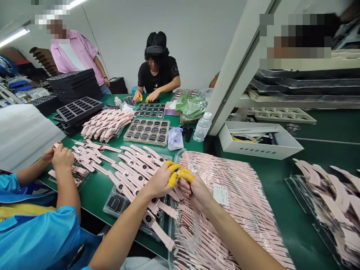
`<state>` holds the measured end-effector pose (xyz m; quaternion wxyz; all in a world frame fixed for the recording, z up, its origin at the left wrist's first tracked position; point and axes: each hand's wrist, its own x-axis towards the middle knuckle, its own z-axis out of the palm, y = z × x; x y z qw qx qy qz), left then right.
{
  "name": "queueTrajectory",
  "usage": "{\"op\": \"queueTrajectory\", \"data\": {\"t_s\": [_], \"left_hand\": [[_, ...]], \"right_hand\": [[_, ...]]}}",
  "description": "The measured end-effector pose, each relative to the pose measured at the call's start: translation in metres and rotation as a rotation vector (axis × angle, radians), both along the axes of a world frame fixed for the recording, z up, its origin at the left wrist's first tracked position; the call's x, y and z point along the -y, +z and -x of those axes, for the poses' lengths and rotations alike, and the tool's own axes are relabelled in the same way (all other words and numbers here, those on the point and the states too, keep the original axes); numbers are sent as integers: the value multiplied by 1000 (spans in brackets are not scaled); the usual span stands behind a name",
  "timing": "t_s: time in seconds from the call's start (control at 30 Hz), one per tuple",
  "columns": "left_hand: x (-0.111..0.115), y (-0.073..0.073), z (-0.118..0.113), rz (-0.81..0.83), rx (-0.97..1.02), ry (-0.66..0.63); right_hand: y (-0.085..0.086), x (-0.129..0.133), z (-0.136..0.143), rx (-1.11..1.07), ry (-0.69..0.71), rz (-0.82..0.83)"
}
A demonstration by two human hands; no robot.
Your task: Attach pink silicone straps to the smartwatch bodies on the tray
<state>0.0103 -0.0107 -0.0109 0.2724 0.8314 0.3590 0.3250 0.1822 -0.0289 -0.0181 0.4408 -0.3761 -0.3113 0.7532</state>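
My left hand (pixel 161 180) and my right hand (pixel 194 187) meet in front of me, yellow finger cots on their fingertips. Both are closed in a pinch around something small and pale, mostly hidden by the fingers. Below and left of them, smartwatches (pixel 149 218) with pink straps lie in overlapping rows on a clear plastic tray (pixel 111 212). Under my right hand and forearm spreads a large clear bag of pink watch straps (pixel 239 180), with a white label (pixel 221 194) on it.
A co-worker's hands (pixel 63 155) work at left over watches; another person (pixel 157 71) sits across the green table (pixel 270 180). Around stand a tray of watch cases (pixel 147 131), a strap pile (pixel 105 123), a bottle (pixel 202 127), a white box (pixel 258 144), and a post (pixel 239 63).
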Motion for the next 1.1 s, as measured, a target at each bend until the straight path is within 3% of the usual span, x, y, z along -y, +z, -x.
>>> {"op": "queueTrajectory", "data": {"t_s": [0.13, 0.33, 0.47, 0.63, 0.7, 0.87, 0.97, 1.1], "left_hand": [[-2, -3, -1, -36, -3, -8], [0, 0, -1, -8, -30, 2], [-2, 0, 0, -35, -129, -2], [1, 3, -1, 8, 42, -22], [1, 7, -1, 19, 93, -29], [-9, 33, 13, -75, -68, 21], [-15, 58, 36, -86, -265, 114], [-14, 80, 66, -134, -642, 234]], "right_hand": [[3, -3, -5, 95, 52, -35], [5, -2, -6, -28, 49, 35], [4, -1, -4, 71, 43, 36], [8, 0, -3, 38, 50, -18], [10, 0, -4, 57, 31, -110], [12, -4, -16, 419, -45, -506], [14, -7, -27, 649, 32, -688], [16, -9, -33, 875, 131, -796]]}}
